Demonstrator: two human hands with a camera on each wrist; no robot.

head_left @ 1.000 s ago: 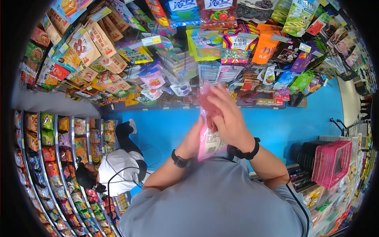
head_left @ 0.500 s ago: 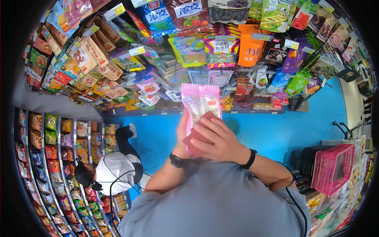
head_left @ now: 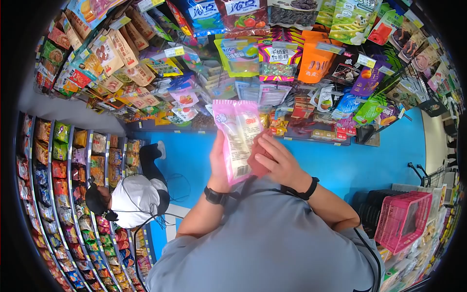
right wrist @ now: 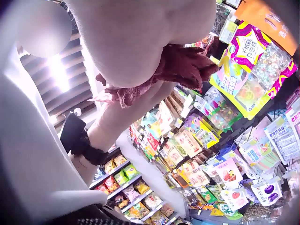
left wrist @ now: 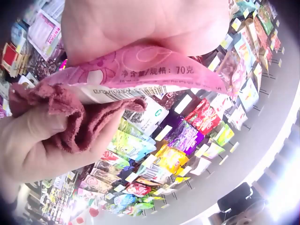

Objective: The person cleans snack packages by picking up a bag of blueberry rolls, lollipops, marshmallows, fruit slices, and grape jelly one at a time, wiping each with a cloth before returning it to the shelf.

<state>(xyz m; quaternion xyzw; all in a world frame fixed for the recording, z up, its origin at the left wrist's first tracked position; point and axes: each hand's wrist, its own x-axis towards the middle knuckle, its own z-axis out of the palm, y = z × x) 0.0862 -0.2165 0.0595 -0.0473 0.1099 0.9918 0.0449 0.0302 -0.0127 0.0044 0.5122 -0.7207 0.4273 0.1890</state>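
In the head view my left hand (head_left: 218,163) holds a pink snack bag (head_left: 238,134) upright by its left edge, its printed back with a barcode turned up towards me. My right hand (head_left: 284,168) grips a reddish-brown cloth (head_left: 257,159) at the bag's lower right edge. The left wrist view has the bag (left wrist: 154,70) edge-on under the left palm, with the bunched cloth (left wrist: 70,115) between the right thumb and fingers, against the bag's end. In the right wrist view the cloth (right wrist: 183,70) hangs out from under the right hand.
Hanging snack bags (head_left: 277,56) fill the rack in front. Shelves of packets (head_left: 61,175) run along the left, where a person in a white shirt (head_left: 135,200) crouches. A pink basket (head_left: 404,221) stands at the right on a blue floor (head_left: 321,163).
The bag has turned from edge-on to its printed back facing up. The right hand, with the cloth, has slid off the bag's front to its right edge.
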